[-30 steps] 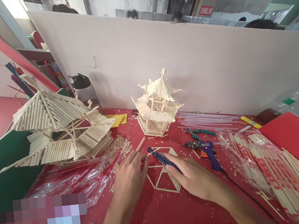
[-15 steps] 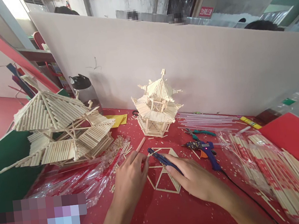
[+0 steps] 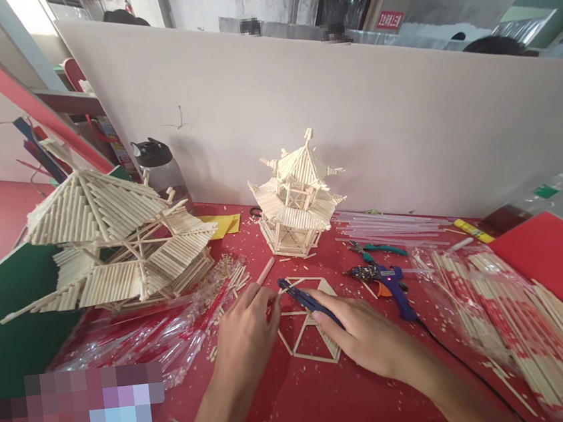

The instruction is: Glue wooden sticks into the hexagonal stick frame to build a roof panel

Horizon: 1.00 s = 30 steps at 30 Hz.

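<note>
Hands (image 3: 359,334) and blue pliers (image 3: 316,306) partly hide the stick frame (image 3: 317,359)

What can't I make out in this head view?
In the head view:
Thin stick: near end hidden by the left hand.
Blue pliers: handles partly covered by the right hand.
Stick frame: part hidden under the right hand.
Dark-lidded bottle: partly behind the large stick pavilion.
Wrapped sticks: cut off bottom-right.

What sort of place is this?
Likely a craft workshop or classroom, can't tell which: a glue gun and bagged wooden sticks lie on the red tabletop, with a small stick-built pagoda and a larger one.
</note>
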Tool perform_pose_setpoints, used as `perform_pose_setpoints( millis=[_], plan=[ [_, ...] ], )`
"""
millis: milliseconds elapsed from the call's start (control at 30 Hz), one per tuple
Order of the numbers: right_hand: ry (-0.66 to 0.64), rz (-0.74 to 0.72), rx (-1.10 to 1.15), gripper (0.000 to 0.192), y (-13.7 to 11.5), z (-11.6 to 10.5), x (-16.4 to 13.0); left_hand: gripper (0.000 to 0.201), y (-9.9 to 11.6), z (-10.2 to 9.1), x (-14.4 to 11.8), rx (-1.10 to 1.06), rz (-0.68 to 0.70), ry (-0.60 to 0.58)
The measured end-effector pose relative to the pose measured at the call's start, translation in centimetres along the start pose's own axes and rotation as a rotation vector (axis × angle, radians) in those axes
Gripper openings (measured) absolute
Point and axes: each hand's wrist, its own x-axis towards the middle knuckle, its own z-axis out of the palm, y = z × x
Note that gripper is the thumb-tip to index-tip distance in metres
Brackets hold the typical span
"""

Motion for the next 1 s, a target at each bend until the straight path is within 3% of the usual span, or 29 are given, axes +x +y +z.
perform_pose_setpoints(
  millis=[400,1000],
  plan=[
    [-0.086,0.106,-0.009,0.049,-0.5,-0.76,-0.15,0.014,-0.04,0.24,-0.03,0.029,0.047,-0.047],
    [-0.017,0.084,0.077,0.046,-0.7,-0.06,-0.89,0.012,0.66,0.06,-0.48,0.035,0.08,0.027]
  ],
)
